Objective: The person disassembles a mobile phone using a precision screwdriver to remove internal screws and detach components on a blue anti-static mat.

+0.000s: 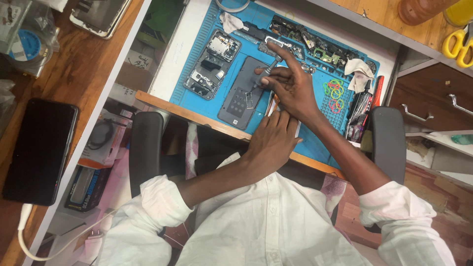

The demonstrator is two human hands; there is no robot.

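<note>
My right hand [290, 86] grips a small grey screwdriver [267, 70], with the index finger stretched out over its top. The tip points down onto a dark grey phone body [240, 96] lying flat on a blue repair mat [315, 133]. My left hand [273, 140] rests knuckles-up on the mat's near edge, just right of the phone body, fingers curled. A thin light strip [270, 106] shows at its fingertips; whether the hand holds it is hidden. An opened phone [213, 64] with bare circuit boards lies to the left of the dark one.
Loose phone parts [315, 47], white cloths [358, 69], coloured rubber bands [335, 91], a black glue tube [359, 108] and a red tool [378, 88] crowd the mat's far and right sides. A black phone [39, 150] lies on the left wooden top. Yellow scissors [457, 44], chair armrests [389, 143].
</note>
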